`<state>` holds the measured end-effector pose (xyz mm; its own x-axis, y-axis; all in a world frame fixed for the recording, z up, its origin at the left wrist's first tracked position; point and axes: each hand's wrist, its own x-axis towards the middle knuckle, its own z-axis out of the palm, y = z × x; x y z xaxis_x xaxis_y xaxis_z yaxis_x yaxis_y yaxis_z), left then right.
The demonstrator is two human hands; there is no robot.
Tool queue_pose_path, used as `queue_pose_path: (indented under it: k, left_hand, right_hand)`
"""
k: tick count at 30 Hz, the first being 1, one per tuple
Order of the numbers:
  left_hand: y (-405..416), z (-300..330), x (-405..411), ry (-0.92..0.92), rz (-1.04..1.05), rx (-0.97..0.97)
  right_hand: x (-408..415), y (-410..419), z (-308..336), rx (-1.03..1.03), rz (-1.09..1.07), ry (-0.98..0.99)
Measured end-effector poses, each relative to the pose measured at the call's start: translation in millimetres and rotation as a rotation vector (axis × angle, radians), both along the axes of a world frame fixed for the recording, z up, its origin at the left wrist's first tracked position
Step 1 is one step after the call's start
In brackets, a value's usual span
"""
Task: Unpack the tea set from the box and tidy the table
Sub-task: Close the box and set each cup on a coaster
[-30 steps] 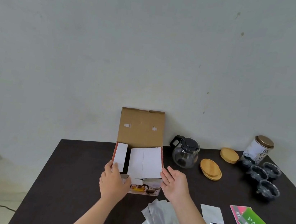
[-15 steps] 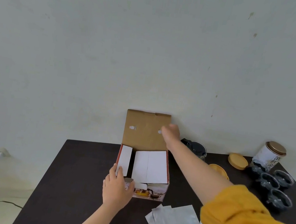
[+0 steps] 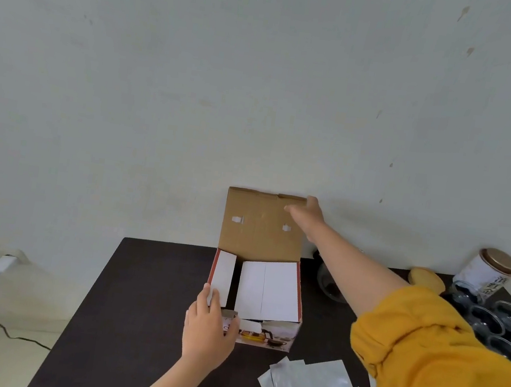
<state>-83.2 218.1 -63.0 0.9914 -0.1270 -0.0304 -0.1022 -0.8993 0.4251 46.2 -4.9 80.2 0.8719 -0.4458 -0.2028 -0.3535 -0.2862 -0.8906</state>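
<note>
I brace the box (image 3: 268,295) at the table's (image 3: 143,292) far middle with my left hand (image 3: 209,327), fingers together, flat on its near left corner. My right hand (image 3: 308,215) grips the upright lid's (image 3: 261,223) far right corner, probably to fold it shut.

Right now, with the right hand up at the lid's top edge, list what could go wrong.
1. The right hand is at the top corner of the box lid; pulling it down could tip the box, steadied only by the left hand.
2. The outstretched forearm passes just over the glass teapot and might knock it.
</note>
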Motion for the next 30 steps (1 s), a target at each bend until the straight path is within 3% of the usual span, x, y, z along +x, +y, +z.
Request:
queue_pose_path:
  k: [10,18,23,27,30]
  left_hand:
    - [0.1,1.3,-2.5,-0.012,-0.003,-0.006]
    - [1.0,-2.3,1.7,-0.003,0.023,-0.07]
    - [7.6,-3.0,1.1,-0.043,0.052,-0.233]
    - [15.7,-2.1,-1.0,-0.015,0.092,-0.547]
    - [19.6,2.0,-2.7,0.0,0.12,-0.663]
  right_hand:
    - [7.9,-21.3,-19.3,0.114,-0.039,0.033]
    - [-36.0,-10.0,-19.2,0.101,-0.017,-0.174]
    - [-103.2,-0.5,-48.3,-0.109,0.133,-0.303]
    - [-143.5,8.5,-78.6,-0.212,0.241,-0.325]
    - [-161.6,15.9,-94.4,-0.238,0.273,-0.334]
